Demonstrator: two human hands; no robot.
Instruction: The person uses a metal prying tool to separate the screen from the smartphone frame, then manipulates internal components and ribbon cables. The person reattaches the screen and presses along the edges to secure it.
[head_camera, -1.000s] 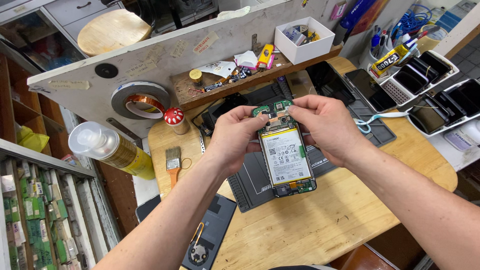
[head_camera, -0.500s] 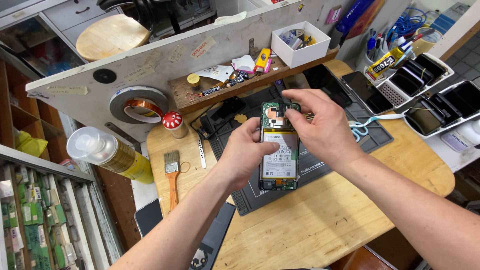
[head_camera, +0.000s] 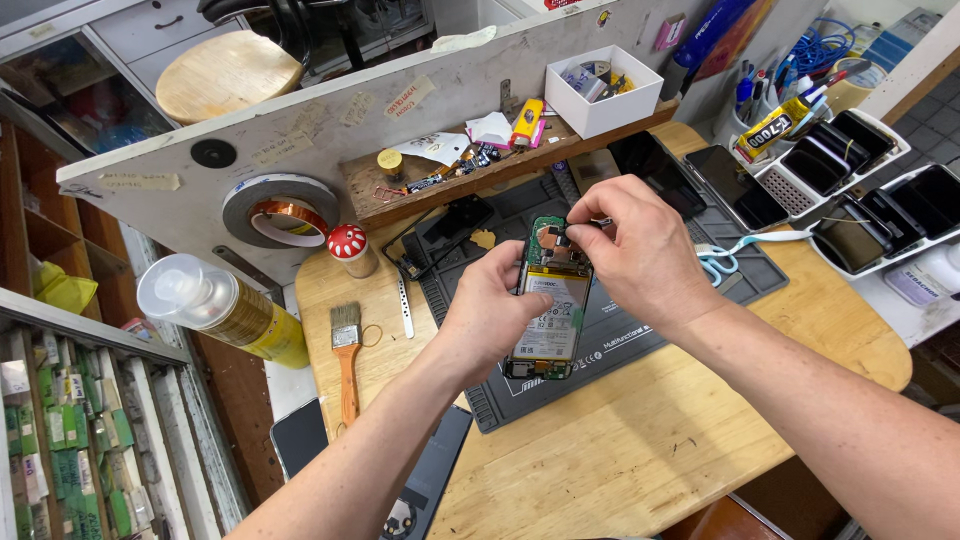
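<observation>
**Kid:** What is in the middle of the picture?

**Helper:** An opened phone with its back cover off (head_camera: 549, 300), showing a white battery and a green circuit board at its top end. It is held up a little above the dark grey rubber work mat (head_camera: 640, 330) on the round wooden table (head_camera: 640, 450).

**Kid:** Who holds it?

**Helper:** The left hand (head_camera: 487, 320). Its arm comes up from the bottom of the picture, and the fingers wrap around the phone's left edge, with the thumb lying on the battery. That hand is gripping the phone.

**Kid:** And the other hand?

**Helper:** The right hand (head_camera: 640, 255) comes in from the lower right. Its wrist is bent and the fingers curl down over the top end of the phone. The thumb and first finger are pinched together on the green board. Something tiny may be between them, but I cannot tell what.

**Kid:** What else is near?

**Helper:** Left of the hands, a small brush with an orange wooden handle (head_camera: 346, 360) lies on the table. Above it stands a little red mushroom with white dots (head_camera: 349, 247). A clear plastic bottle of yellow liquid (head_camera: 225, 310) lies at the left. A roll of orange tape (head_camera: 282, 212) hangs higher up. Pale blue scissors (head_camera: 722, 258) lie just right of the right hand. A white box of small parts (head_camera: 603, 90) sits at the top.
</observation>
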